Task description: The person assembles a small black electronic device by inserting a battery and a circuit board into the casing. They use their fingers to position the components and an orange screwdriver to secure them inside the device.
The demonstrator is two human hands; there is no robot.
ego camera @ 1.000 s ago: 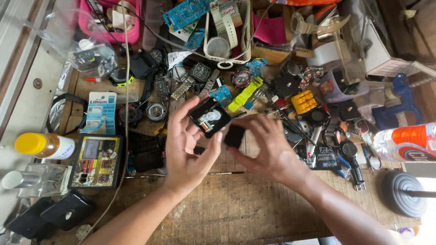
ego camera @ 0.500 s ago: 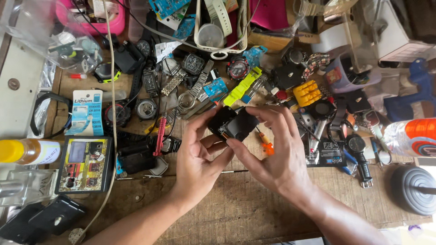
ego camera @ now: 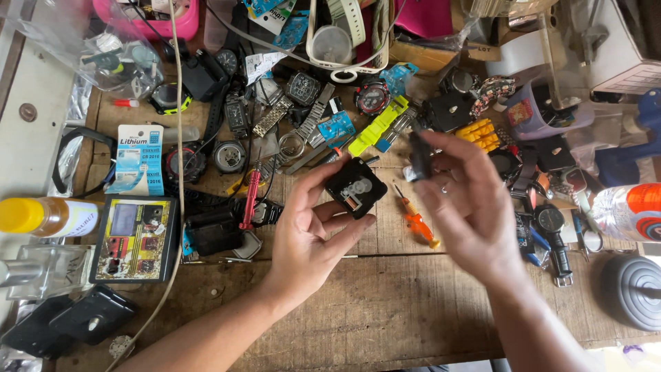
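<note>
White basket (ego camera: 313,48): I saw it at the counter's far edge, holding a round clear lid and a pale green watch strap.
Pink tray (ego camera: 187,21): it sat at the far left corner with small parts inside, too cluttered for me to tell apart.
Clear bag (ego camera: 113,52): it lay beside the pink tray with small tools in it.
Watch case (ego camera: 355,187): black, squarish, its back open so pale round parts of the module showed; it was held above the counter's middle.
Left hand (ego camera: 310,231): I saw its fingers (ego camera: 323,180) grasping the watch case by its edges, thumb under it.
Right hand (ego camera: 468,207): blurred; its fingers pinched a small dark piece (ego camera: 419,155), just to the right of the watch case and apart from it.
Orange screwdriver (ego camera: 416,219): it lay on the counter (ego camera: 385,310) between my two hands.
</note>
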